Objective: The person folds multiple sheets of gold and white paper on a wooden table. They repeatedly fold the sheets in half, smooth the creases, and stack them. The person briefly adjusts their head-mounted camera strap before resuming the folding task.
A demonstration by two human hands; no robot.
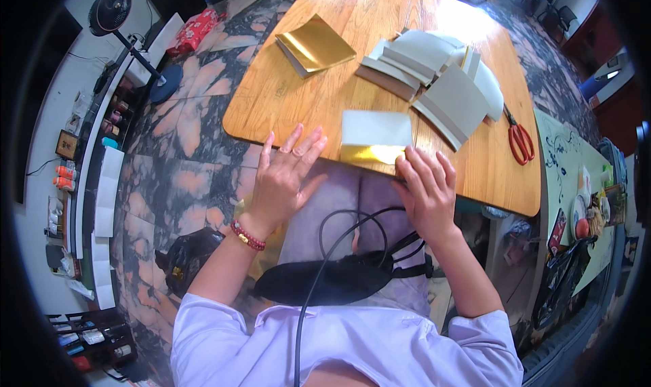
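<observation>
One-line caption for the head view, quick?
Right hand presses folded gold-and-white sheet at wooden table edge; left hand hovers beside.

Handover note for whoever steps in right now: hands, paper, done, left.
Left hand: open, fingers spread, at the near table edge, holding nothing.
Right hand: fingertips pressing the near edge of the gold-and-white sheet, which is partly folded, white face up with a gold strip showing along its near side.
Gold sheet stack lies far left on the table; a pile of white folded pieces lies far right, with red scissors beside it.
Done: several pieces already folded. Left: finish this fold; the gold stack is untouched.
</observation>
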